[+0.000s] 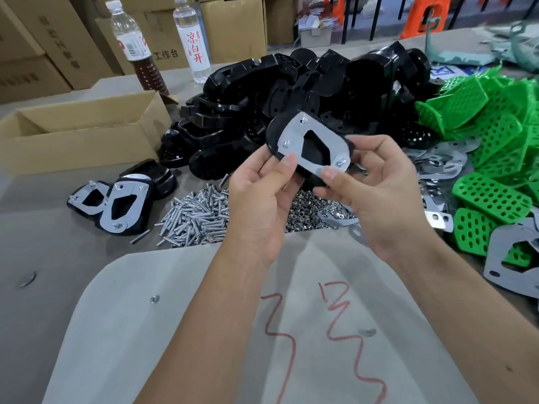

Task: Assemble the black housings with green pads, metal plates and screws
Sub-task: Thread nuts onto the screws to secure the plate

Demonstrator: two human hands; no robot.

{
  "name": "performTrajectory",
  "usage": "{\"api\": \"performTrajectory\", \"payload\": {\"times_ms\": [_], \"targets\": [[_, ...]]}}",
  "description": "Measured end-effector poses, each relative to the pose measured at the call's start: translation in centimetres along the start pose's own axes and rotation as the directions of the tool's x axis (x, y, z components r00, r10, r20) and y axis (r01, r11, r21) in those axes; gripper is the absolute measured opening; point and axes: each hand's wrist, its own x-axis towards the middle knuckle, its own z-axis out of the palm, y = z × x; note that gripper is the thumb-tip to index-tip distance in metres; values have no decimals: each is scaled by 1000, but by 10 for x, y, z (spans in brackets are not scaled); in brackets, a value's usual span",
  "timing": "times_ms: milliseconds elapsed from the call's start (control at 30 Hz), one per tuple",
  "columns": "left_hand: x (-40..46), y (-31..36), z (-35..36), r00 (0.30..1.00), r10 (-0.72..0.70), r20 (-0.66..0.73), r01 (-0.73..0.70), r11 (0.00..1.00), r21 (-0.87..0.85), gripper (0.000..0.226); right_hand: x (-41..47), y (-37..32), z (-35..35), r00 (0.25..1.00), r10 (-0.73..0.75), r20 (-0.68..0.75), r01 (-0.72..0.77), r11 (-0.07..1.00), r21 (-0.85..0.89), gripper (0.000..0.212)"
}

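Housing (291, 132) held aloft between both hands, above the heap of screws (195, 217) and nuts (309, 211) on the desk (43, 258); metal plate (318, 141) face-up toward the camera, three screw ends showing through its corners; long axis slanted from upper left, away from the body, down to lower right. Left hand (259, 199) under and beside the near-left edge, thumb pressed on the plate's lower rim, remaining fingers (269, 166) curled behind the black shell; right hand (382, 196) at the lower-right end, thumb and forefinger pinching the plate corner just beside the nearest screw end, other fingers curved behind. No green pad visible on this piece; presumably on the hidden underside, though impossible to tell. Judged as nearly complete: likely a check or final tightening at the right-hand corner, then placement with the finished pieces (116, 202) lying well to the left on the desk, near the cardboard box (81, 135). Left hand nearer that stack, so a leftward set-down falls naturally to it; right hand nearer the green pads (493, 196) and loose plates (437, 167) on the right, and nearer the black housing pile (306, 83) directly behind, for fetching the next set.
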Motion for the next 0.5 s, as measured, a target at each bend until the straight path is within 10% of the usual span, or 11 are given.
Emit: {"api": "performTrajectory", "payload": {"times_ms": [233, 333, 500], "targets": [[-1, -4, 2, 977, 169, -130, -119, 938, 324, 19, -3, 3, 3, 1000, 23, 14, -17, 949, -315, 39], [-2, -3, 5, 960, 273, -65, -211, 854, 476, 24, -3, 2, -1, 970, -244, 16, 189, 706, -683, 43], [-8, -8, 9, 912, 401, 87, -355, 666, 656, 25, -2, -3, 0, 813, -503, 292, 549, 497, -672, 10]]}}
